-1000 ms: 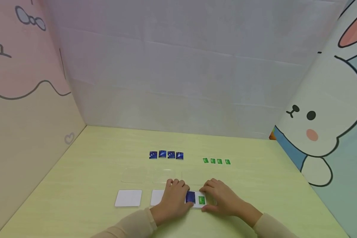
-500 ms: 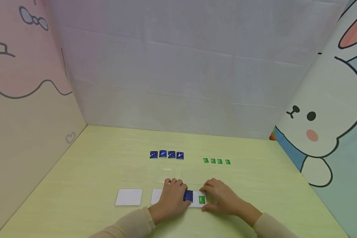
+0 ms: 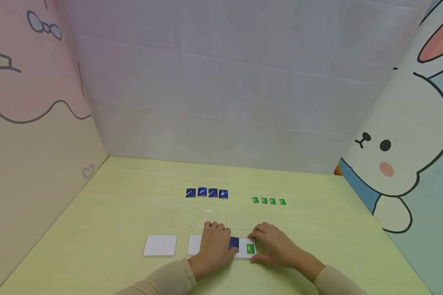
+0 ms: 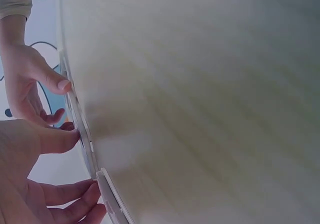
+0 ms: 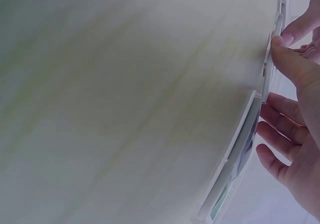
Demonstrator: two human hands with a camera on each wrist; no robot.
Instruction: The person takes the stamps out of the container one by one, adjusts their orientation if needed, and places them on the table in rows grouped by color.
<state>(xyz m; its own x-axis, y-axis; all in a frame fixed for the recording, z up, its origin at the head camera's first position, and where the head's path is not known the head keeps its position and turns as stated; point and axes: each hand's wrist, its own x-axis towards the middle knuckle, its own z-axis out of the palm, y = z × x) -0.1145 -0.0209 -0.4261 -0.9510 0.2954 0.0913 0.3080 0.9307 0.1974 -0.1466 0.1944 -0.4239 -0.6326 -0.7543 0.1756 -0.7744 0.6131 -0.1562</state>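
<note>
In the head view, a flat white case [image 3: 243, 253] lies between my hands, bearing a dark blue square card [image 3: 234, 243] and a small green card [image 3: 250, 248]. My left hand [image 3: 215, 245] covers the case's left part and holds the blue card, its thumb by the card's near edge and its fingers at the far side. With thumb and fingers at the near and far edges, my right hand [image 3: 277, 246] grips the white case's right end, where a clear plastic edge shows. Both wrist views are low, showing fingertips along thin case edges.
Another white case [image 3: 194, 244] is partly behind the left hand; a third white case [image 3: 160, 245] lies farther left. Clear plastic lids [image 3: 166, 216] lie in a row beyond. Farther back are several blue cards [image 3: 212, 192] and several green cards [image 3: 272, 201]. Printed walls enclose the table.
The left hand and the blue card have shifted slightly left across the white case, widening the gap to the green card. The right hand stays in place.
</note>
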